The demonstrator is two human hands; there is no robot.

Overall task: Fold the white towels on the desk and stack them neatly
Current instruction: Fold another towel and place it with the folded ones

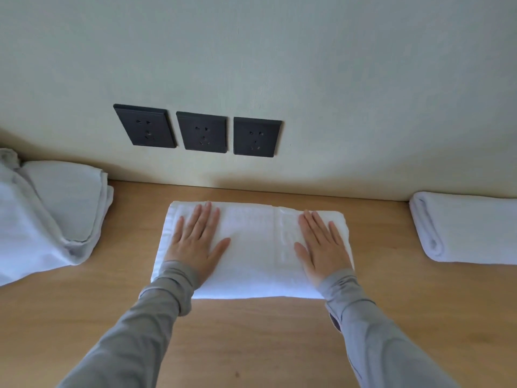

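A white towel [257, 247], folded into a rectangle, lies flat in the middle of the wooden desk [251, 331] close to the wall. My left hand [195, 242] rests palm down on its left half, fingers spread. My right hand [321, 247] lies palm down on its right half in the same way. Neither hand grips the cloth. A loose pile of white towels [50, 217] sits at the left end of the desk. One folded white towel [470, 228] lies at the right end, partly cut off by the frame.
The wall [279, 65] rises straight behind the desk and carries three dark power sockets [201, 134] above the middle towel. Bare wood shows between the middle towel and both side towels, and in front of it.
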